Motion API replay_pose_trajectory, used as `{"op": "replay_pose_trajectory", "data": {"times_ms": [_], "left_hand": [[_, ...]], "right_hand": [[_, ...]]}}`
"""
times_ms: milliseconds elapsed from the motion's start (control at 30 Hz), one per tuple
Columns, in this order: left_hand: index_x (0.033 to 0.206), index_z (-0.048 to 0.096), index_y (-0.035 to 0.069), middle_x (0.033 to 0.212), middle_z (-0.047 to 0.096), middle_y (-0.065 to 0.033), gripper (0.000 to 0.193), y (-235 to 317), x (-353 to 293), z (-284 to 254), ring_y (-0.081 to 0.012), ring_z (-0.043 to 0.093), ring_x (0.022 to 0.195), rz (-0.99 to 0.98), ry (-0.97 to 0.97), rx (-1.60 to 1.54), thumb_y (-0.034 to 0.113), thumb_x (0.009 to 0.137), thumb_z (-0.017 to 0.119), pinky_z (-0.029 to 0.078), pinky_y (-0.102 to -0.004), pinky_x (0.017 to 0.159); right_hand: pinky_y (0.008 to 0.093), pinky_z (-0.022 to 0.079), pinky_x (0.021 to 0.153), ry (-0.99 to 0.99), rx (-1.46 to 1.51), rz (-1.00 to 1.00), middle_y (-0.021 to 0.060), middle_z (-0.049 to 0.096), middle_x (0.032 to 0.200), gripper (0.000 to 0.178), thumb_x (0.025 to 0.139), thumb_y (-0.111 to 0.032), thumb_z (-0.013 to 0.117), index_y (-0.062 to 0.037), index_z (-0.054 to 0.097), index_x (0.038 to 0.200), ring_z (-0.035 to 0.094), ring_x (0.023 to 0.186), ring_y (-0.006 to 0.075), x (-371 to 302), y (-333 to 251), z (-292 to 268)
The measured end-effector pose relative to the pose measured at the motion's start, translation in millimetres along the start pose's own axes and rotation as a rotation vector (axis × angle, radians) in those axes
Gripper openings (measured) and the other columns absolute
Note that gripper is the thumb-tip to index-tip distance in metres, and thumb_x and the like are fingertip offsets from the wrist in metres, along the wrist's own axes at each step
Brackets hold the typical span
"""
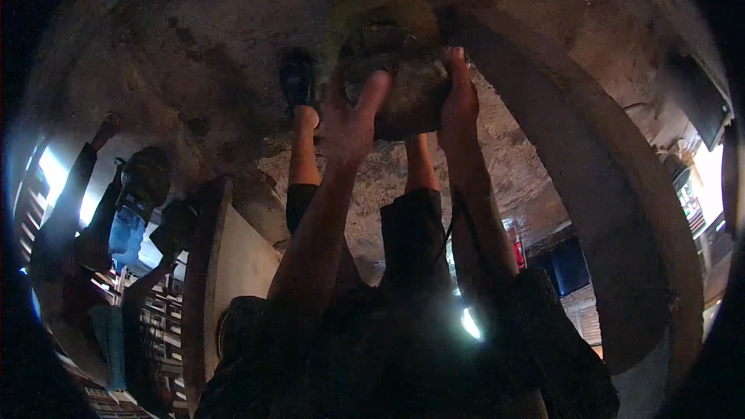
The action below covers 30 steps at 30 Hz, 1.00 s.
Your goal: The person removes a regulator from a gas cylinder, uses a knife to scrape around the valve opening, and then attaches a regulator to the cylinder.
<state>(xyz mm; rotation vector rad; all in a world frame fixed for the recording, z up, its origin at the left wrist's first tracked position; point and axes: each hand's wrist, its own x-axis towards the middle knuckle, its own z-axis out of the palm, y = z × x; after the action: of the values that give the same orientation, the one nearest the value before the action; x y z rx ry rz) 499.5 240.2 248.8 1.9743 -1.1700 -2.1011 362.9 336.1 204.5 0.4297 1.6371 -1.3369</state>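
Observation:
Ahead of me, a dark, rough, blocky lump (411, 97) sits between my two hands; poor light hides what it is made of. My left hand (351, 124) presses along its left side, slightly blurred, thumb raised and the other fingers mostly hidden. Against the right side lies my right hand (460, 101), its fingertips reaching the far corner. Just past the lump is a dim, yellowish-green rounded shape (384, 19), partly covered by it. I cannot tell whether the two touch.
My dark shoe (297, 77) stands on the stained, uneven floor (209, 54), left of the lump. A long grey curved ledge (597, 163) runs down the right side. To the left are a pale panel edge (244, 264) and other people, one with a dark sleeve (70, 186).

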Motion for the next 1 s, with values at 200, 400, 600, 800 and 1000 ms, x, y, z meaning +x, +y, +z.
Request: {"op": "replay_pose_trajectory", "data": {"times_ms": [200,400,600,800,1000], "left_hand": [[0.142,0.033,-0.001,0.138,0.040,-0.0223,0.091,2.7,-2.0,2.0,-0.0355,0.042,0.126,0.099,0.017,-0.099,0.056,0.079,0.067,0.036,-0.0455,0.103],[0.143,0.033,0.001,0.139,0.039,-0.0215,0.084,9.1,-6.5,8.0,-0.0339,0.039,0.130,0.097,0.025,-0.096,0.052,0.084,0.064,0.033,-0.0460,0.106],[0.142,0.034,0.003,0.140,0.040,-0.0195,0.080,-14.4,-2.7,-18.1,-0.0327,0.039,0.130,0.142,0.110,-0.143,0.053,0.086,0.061,0.033,-0.0450,0.106],[0.141,0.039,0.007,0.135,0.043,-0.0167,0.071,-37.0,-37.0,-82.0,-0.0288,0.043,0.122,0.021,0.408,0.105,0.056,0.091,0.049,0.038,-0.0434,0.098],[0.144,0.032,0.007,0.144,0.036,-0.0197,0.080,-78.9,-63.4,-106.0,-0.0320,0.039,0.132,0.057,0.378,0.023,0.061,0.088,0.052,0.036,-0.0436,0.104]], "right_hand": [[0.0379,0.039,0.103,0.017,-0.017,-0.004,0.0123,0.051,0.131,0.060,0.097,-0.049,0.045,-0.0012,0.047,0.134,0.050,0.120,0.0230,-21.4,-23.0,13.4],[0.0382,0.039,0.102,-0.045,0.067,0.018,0.0119,0.050,0.132,0.064,0.097,-0.053,0.041,-0.0019,0.046,0.135,0.049,0.120,0.0236,-30.0,-41.4,11.2],[0.0445,0.028,0.107,0.072,-0.063,0.043,0.0149,0.041,0.142,0.070,0.095,-0.059,0.039,-0.0068,0.039,0.142,0.039,0.129,0.0262,-51.0,-46.0,18.2],[0.0423,0.039,0.100,0.052,-1.125,-0.162,0.0201,0.049,0.133,0.058,0.095,-0.044,0.046,-0.0017,0.045,0.135,0.050,0.120,0.0321,-82.0,53.7,-91.8],[0.0413,0.044,0.094,0.102,-1.328,0.031,0.0244,0.054,0.127,0.071,0.095,-0.059,0.038,-0.0010,0.047,0.135,0.054,0.117,0.0324,-155.8,78.6,-326.8]]}}
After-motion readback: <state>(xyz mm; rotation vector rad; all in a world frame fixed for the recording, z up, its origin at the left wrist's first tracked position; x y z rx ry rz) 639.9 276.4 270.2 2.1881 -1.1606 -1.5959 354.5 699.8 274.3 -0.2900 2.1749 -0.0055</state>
